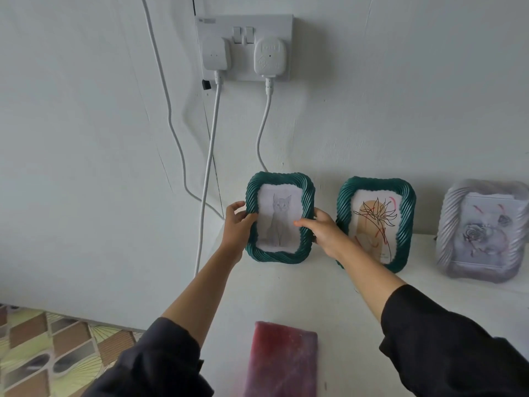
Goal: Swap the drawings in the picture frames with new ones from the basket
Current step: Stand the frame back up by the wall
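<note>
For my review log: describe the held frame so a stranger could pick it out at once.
Find the white wall socket; below it three frames line a white shelf. The leftmost, between the left hand and right hand, is it. Its green neighbour shows a flower; this green frame shows a grey cat.

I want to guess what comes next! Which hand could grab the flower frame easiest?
Probably the right hand: it grips the right edge of the cat frame, just beside the flower frame. The left hand holds the far edge.

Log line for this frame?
left hand: grips cat frame left edge | right hand: grips its right edge | pose: upright
</note>
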